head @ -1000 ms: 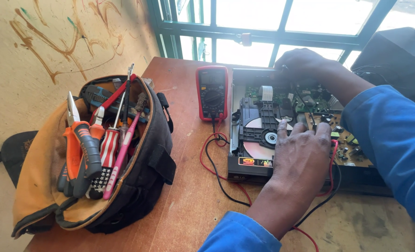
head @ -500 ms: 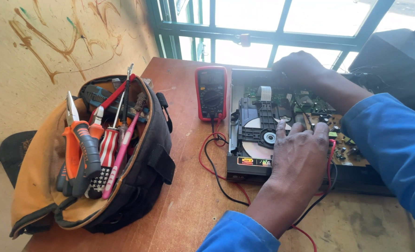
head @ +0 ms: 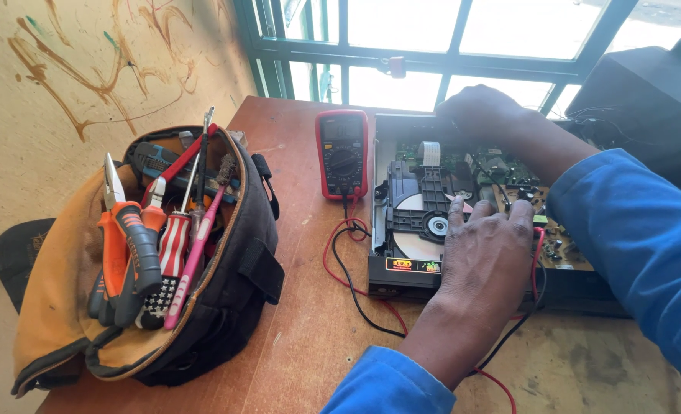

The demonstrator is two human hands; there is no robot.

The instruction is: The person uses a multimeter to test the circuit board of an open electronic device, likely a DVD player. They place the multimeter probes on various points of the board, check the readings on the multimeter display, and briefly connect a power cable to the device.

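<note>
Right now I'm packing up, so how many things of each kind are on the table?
Tool bag: 1
Multimeter: 1
Opened disc player: 1
Total: 3

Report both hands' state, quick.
Left hand: open, fingers spread, resting on the opened disc player.
Right hand: on the player's far edge; grip cannot be told.

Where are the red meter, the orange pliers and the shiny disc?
red meter (head: 342, 153), head view, on its round dial.
orange pliers (head: 118, 245), head view, on a handle.
shiny disc (head: 415, 244), head view, on its bare lower part.
</note>
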